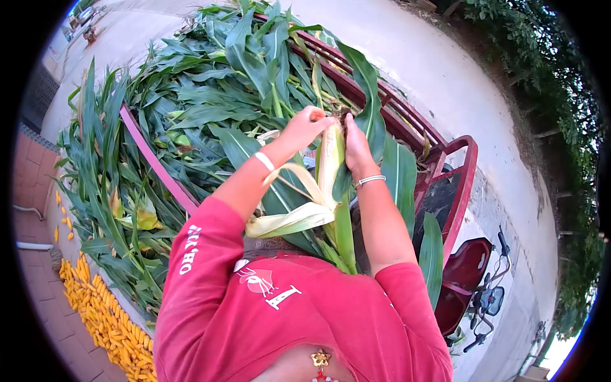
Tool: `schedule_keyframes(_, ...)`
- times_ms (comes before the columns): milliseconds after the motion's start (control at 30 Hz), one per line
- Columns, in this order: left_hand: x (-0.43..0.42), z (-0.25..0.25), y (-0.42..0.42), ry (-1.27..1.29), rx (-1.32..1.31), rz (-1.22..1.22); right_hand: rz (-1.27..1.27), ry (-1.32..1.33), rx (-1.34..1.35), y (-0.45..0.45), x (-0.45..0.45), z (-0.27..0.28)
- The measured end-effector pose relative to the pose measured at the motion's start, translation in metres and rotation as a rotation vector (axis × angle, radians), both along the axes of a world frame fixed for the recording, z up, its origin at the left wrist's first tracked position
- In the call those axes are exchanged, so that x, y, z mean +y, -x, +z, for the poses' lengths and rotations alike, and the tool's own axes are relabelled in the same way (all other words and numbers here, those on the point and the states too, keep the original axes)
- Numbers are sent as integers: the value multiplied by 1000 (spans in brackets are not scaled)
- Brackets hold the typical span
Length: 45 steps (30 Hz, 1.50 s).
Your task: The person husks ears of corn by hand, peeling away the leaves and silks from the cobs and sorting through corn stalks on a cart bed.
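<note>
An ear of corn (328, 159) stands almost upright in front of my chest, still on its green stalk. Pale husk strips (296, 218) are peeled down and hang from its lower end. At the ear's top, the fingers of my left hand (310, 127) are closed in a pinch on the husk. My right hand (356, 145) is pressed around the ear's right side near the brown silk at the tip; its fingers are partly hidden. Long green leaves (400, 184) spread out below and beside both hands.
A big heap of cut cornstalks (210, 95) fills the cart bed ahead and to the left. The cart's red rail (468, 172) runs along the right, by a dark red seat and handlebars (490, 299). Husked yellow cobs (105, 312) lie on the ground at lower left.
</note>
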State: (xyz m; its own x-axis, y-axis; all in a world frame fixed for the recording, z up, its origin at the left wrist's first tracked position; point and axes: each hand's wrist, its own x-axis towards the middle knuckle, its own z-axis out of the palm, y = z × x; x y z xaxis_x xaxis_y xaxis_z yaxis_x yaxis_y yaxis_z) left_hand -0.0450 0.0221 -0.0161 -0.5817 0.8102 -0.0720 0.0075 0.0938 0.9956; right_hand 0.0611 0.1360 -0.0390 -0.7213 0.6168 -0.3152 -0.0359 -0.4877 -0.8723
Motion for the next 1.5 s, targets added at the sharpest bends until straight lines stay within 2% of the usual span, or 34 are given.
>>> schedule_keyframes(33,15,-5,-2,-5,197,47,-40,-48,-28,-1,-3,3)
schedule_keyframes(100,31,-13,-3,52,295,71,-41,-21,-71,-3,-4,2)
schedule_keyframes(267,23,-11,-9,47,271,99,-16,-53,-48,-9,-12,9)
schedule_keyframes(367,9,-1,-17,4,271,-178,0,-50,-14,-10,-8,4)
schedule_keyframes(400,-11,34,-33,141,390,-433,-20,-32,-68,-13,-10,13)
schedule_keyframes(433,-21,22,-41,57,463,-461,-21,-29,-70,-12,-7,11)
schedule_keyframes(533,-35,12,-31,131,411,-420,29,-20,21,-10,-9,12)
schedule_keyframes(600,-35,11,-23,6,296,-128,22,4,39,-9,-12,16)
schedule_keyframes(633,-31,10,-23,6,294,-128,13,26,52,-10,-12,16)
schedule_keyframes(700,-16,6,-31,-153,241,-10,20,20,39,-11,-10,12)
schedule_keyframes(733,-7,0,-36,-293,309,0,33,40,16,-11,-8,10)
schedule_keyframes(767,0,-5,-39,-296,311,-2,45,60,-4,-11,-4,8)
schedule_keyframes(867,8,3,-58,-151,660,174,127,121,115,-12,1,6)
schedule_keyframes(900,9,3,-62,-147,660,169,180,153,206,-14,-1,8)
schedule_keyframes(933,9,3,-68,-23,699,102,176,157,207,-14,-2,6)
schedule_keyframes(967,8,3,-74,99,735,37,150,-16,34,-14,-4,6)
schedule_keyframes(1000,-2,2,-92,57,634,30,123,-189,-138,-13,-5,5)
schedule_keyframes(1033,-18,1,-109,14,448,-145,95,-358,-310,-12,-6,3)
schedule_keyframes(1067,-39,-14,-133,-67,438,-206,326,-407,-116,-16,-2,2)
schedule_keyframes(1100,-69,-8,-152,-124,331,-290,245,-306,-175,-19,-12,5)
schedule_keyframes(1133,-97,8,-157,129,-40,-492,225,-419,-189,-17,-7,-13)
schedule_keyframes(1167,-118,-8,-157,77,-196,-592,204,-528,-206,-16,-3,-35)
schedule_keyframes(1200,-133,-8,-157,123,-330,-654,203,-519,-210,-15,-3,-43)
schedule_keyframes(1300,-145,-6,-154,136,-430,-758,142,-547,-244,-13,-7,-61)
schedule_keyframes(1367,-146,-9,-152,119,-432,-766,92,-470,-179,-11,-7,-58)
schedule_keyframes(1433,-143,-4,-144,157,-500,-811,97,-520,-187,-13,-5,-49)
schedule_keyframes(1500,-137,6,-132,171,-746,-751,170,-149,-59,-20,-6,-39)
